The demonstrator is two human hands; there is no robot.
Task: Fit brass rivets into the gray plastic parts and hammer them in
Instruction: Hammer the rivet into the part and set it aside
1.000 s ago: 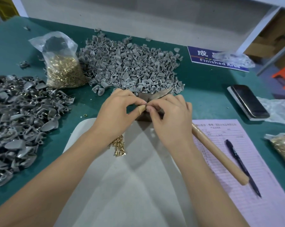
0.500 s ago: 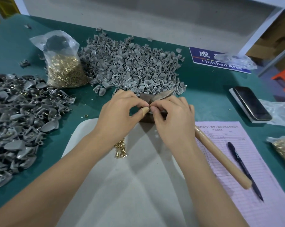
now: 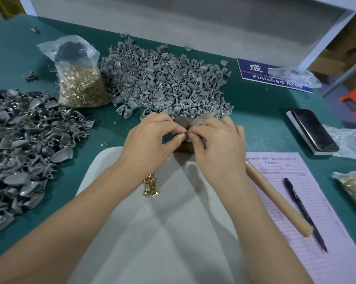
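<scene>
Pinching a small piece over a dark block [image 3: 184, 147], fingertips meeting.

Left hand [image 3: 150, 138] and right hand [image 3: 218, 144] curled tight; pinched item too small to identify. Clear bag [image 3: 78, 78] half-full of brass rivets; gray plastic parts [image 3: 164, 83] heaped beyond.

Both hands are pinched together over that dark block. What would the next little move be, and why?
Probably pressing the rivet fully in: both hands, left and right, pinch something tiny over the dark block, and the hammer's wooden handle lies untouched.
</scene>
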